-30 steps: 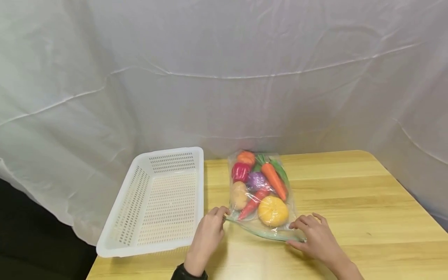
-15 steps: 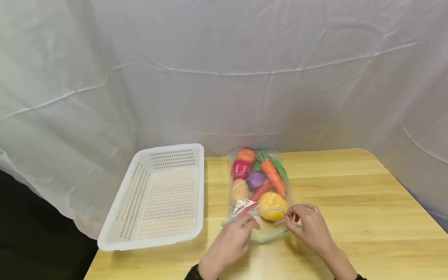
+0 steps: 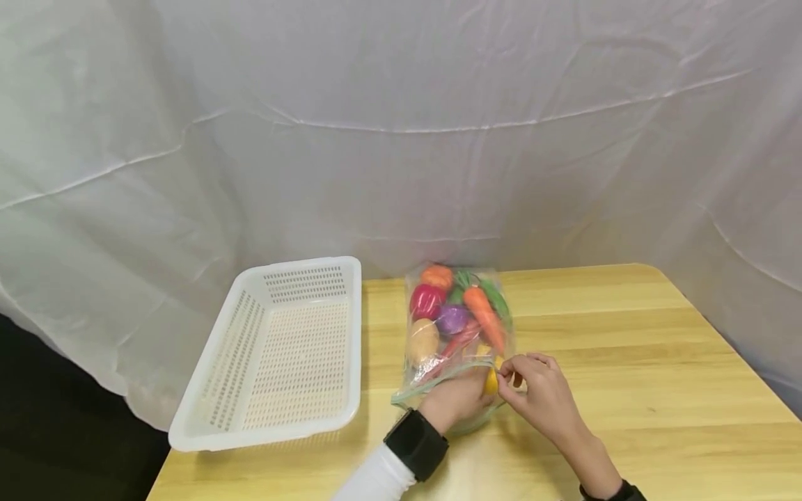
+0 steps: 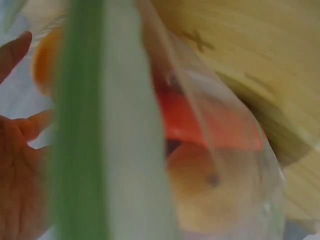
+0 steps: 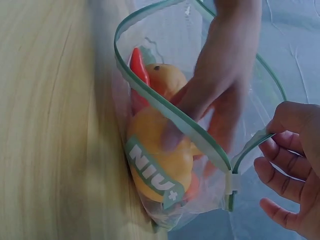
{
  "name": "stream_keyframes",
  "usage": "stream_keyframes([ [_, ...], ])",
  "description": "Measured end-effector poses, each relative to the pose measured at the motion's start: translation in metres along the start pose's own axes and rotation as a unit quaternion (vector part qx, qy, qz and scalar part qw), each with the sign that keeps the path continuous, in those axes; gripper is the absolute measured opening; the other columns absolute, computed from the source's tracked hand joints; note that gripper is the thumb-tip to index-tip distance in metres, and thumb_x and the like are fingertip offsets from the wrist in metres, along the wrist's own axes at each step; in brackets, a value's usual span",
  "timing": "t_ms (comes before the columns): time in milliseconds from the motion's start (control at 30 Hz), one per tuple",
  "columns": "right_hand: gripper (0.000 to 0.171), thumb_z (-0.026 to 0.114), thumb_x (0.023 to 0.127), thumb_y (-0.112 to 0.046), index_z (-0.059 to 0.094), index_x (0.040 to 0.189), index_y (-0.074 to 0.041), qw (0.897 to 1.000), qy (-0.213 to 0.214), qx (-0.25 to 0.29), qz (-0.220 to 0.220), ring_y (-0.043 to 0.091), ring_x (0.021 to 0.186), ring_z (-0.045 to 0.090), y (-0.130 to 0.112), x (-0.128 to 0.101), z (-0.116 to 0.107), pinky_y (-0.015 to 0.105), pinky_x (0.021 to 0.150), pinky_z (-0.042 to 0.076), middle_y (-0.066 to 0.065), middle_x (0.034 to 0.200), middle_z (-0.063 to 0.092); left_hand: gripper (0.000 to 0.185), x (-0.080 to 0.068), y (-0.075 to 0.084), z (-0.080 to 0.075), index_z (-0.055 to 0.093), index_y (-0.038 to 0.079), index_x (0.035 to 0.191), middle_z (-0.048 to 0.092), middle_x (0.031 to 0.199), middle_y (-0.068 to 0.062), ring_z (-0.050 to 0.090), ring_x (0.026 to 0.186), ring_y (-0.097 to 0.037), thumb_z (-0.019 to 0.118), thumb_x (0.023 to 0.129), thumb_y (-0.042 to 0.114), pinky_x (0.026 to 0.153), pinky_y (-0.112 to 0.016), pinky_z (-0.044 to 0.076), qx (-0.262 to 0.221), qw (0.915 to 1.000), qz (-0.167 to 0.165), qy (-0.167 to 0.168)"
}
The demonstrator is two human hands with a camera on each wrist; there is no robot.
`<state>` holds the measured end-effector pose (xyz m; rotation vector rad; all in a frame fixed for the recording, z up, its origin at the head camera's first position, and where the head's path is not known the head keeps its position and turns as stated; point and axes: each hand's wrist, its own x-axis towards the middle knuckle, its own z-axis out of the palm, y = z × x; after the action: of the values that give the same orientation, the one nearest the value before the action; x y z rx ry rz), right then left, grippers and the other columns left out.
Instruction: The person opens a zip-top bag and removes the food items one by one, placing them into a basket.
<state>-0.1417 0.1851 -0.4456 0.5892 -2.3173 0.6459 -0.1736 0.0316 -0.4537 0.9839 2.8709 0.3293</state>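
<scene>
A clear zip bag (image 3: 456, 316) of toy vegetables lies on the wooden table (image 3: 626, 348), its mouth open toward me. My left hand (image 3: 462, 399) is inside the mouth, with straight fingers touching a yellow pumpkin (image 5: 160, 170). In the right wrist view the left hand (image 5: 225, 75) passes through the green zip rim (image 5: 150, 97). My right hand (image 3: 537, 395) pinches the right end of the rim and holds it up. Deeper in the bag lie a carrot (image 3: 485, 316), a red pepper (image 3: 426, 300), a purple piece and a potato (image 3: 423, 339). The left wrist view is blurred, showing my palm (image 4: 20, 165) beside the zip strip (image 4: 80, 125).
A white perforated basket (image 3: 301, 268) stands left of the bag and hangs slightly over the table's left edge. A white cloth backdrop (image 3: 401, 139) hangs right behind the table. Bare tabletop stretches to the right of the bag.
My left hand has gone from the bag's rim into the open mouth, onto the pumpkin. The right hand moved in along the rim and lifted it, which widened the opening.
</scene>
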Motion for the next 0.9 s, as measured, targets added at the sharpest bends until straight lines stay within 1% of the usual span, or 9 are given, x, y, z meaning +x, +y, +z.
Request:
stream_keyframes([
  [100,0.024,0.072,0.062,0.001,0.058,0.069,-0.016,1.000,-0.001,0.003,0.000,-0.001,0.058,0.048,-0.002,-0.001,0.000,0.044,0.075,0.048,-0.013,0.062,0.057,0.058,0.008,-0.002,0.006,0.044,0.014,0.133,0.061,0.118,0.000,0.049,0.120,-0.014,0.065,0.083,0.037,0.103,-0.029,0.039,0.044,0.9989,0.000,0.015],
  [167,0.023,0.072,0.062,0.001,0.058,0.069,-0.016,1.000,0.000,0.003,0.000,-0.001,0.057,0.048,-0.002,-0.001,0.001,0.043,0.075,0.048,-0.013,0.062,0.057,0.069,0.011,-0.003,0.008,0.039,0.017,0.137,0.059,0.123,0.003,0.043,0.127,-0.015,0.069,0.078,0.039,0.109,-0.032,0.033,0.076,0.9963,0.008,0.040],
  [267,0.022,0.071,0.062,0.001,0.058,0.069,-0.015,1.000,0.000,0.004,-0.003,0.000,0.057,0.049,-0.002,-0.001,0.002,0.044,0.075,0.049,-0.012,0.062,0.057,0.067,0.015,-0.004,0.008,0.042,0.020,0.132,0.063,0.113,0.007,0.050,0.118,-0.011,0.072,0.074,0.036,0.103,-0.028,0.038,0.070,0.9965,0.013,0.042],
  [333,0.021,0.071,0.062,0.000,0.058,0.070,-0.015,1.000,0.000,0.001,-0.005,0.000,0.057,0.049,-0.002,0.000,0.003,0.044,0.075,0.049,-0.011,0.062,0.058,0.068,0.016,-0.004,0.007,0.043,0.021,0.130,0.063,0.112,0.006,0.053,0.112,-0.010,0.075,0.072,0.033,0.099,-0.024,0.040,0.047,0.9982,0.011,0.034],
  [467,0.020,0.071,0.062,0.000,0.059,0.070,-0.014,1.000,-0.002,-0.003,-0.004,0.001,0.057,0.050,-0.002,0.001,0.004,0.043,0.076,0.049,-0.010,0.062,0.058,0.045,0.016,-0.005,0.004,0.057,0.018,0.112,0.066,0.098,0.005,0.057,0.095,-0.006,0.076,0.072,0.029,0.087,-0.017,0.043,0.001,0.9999,0.002,-0.010],
  [600,0.019,0.070,0.062,-0.001,0.058,0.070,-0.013,1.000,-0.002,-0.007,-0.001,0.001,0.057,0.049,-0.001,0.002,0.004,0.042,0.076,0.049,-0.010,0.061,0.058,0.023,0.014,-0.005,0.003,0.060,0.016,0.093,0.062,0.086,0.007,0.053,0.079,-0.003,0.074,0.076,0.023,0.074,-0.014,0.043,-0.051,0.9977,-0.005,-0.044],
  [733,0.018,0.070,0.062,-0.001,0.059,0.070,-0.013,1.000,0.003,-0.008,-0.002,0.002,0.057,0.050,0.001,0.003,0.004,0.043,0.075,0.049,-0.008,0.061,0.059,0.032,0.008,-0.004,-0.003,0.057,0.018,0.102,0.055,0.081,0.008,0.049,0.071,-0.004,0.074,0.075,0.020,0.062,-0.016,0.042,-0.075,0.9951,-0.021,-0.061],
  [833,0.018,0.071,0.062,0.000,0.060,0.071,-0.012,1.000,0.006,-0.006,-0.002,0.003,0.057,0.050,0.002,0.004,0.003,0.044,0.075,0.049,-0.007,0.063,0.061,0.050,0.000,-0.002,-0.011,0.054,0.022,0.115,0.052,0.077,0.010,0.047,0.067,-0.004,0.076,0.071,0.024,0.055,-0.018,0.039,-0.050,0.9968,-0.020,-0.059],
  [900,0.018,0.071,0.062,0.000,0.060,0.071,-0.012,1.000,0.005,-0.005,0.000,0.004,0.056,0.050,0.002,0.004,0.002,0.043,0.074,0.048,-0.007,0.062,0.060,0.057,-0.007,-0.001,-0.015,0.053,0.024,0.120,0.052,0.078,0.010,0.047,0.067,-0.004,0.078,0.069,0.026,0.054,-0.018,0.038,-0.028,0.9985,-0.003,-0.048],
])
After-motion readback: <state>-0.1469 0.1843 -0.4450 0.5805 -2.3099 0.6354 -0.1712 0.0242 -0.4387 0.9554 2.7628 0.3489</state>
